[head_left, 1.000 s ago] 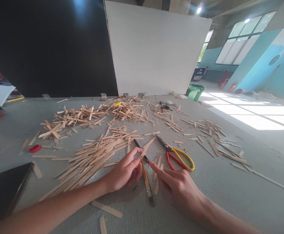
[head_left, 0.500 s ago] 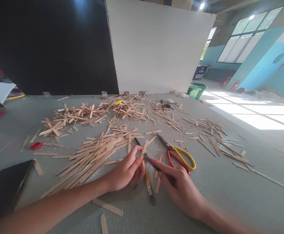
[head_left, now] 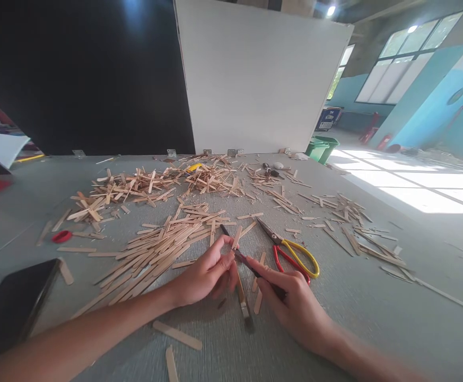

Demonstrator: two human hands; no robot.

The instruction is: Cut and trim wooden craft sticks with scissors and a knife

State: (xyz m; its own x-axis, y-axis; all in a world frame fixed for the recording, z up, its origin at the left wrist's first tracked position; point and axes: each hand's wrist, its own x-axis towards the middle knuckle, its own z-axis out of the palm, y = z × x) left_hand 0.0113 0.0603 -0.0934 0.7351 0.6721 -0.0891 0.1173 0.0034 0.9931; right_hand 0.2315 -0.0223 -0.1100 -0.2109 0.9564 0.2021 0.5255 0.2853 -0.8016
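Observation:
Near the middle of the table, my left hand point(head_left: 210, 269) pinches a small wooden stick point(head_left: 237, 237) that points up and away. My right hand point(head_left: 295, 297) is closed around a dark, slender tool point(head_left: 249, 267), whose tip meets the stick at my left fingertips. Beneath and between the hands lies a brush point(head_left: 243, 302) with a yellowish handle. Scissors point(head_left: 281, 241) with one red and one yellow handle rest just beyond my right hand. To the left of my left hand spreads a pile of flat wooden sticks point(head_left: 163, 244).
More stick heaps point(head_left: 136, 185) lie at the back, with scattered pieces point(head_left: 346, 207) on the right. A red ring point(head_left: 61, 236) and a black flat object point(head_left: 16, 297) are at left. Black and white panels point(head_left: 263, 79) stand behind the table; a green bin point(head_left: 322, 149) is beyond.
The stick in my left hand has turned slightly more upright. Both hands otherwise keep nearly the same places, and the view has shifted a little.

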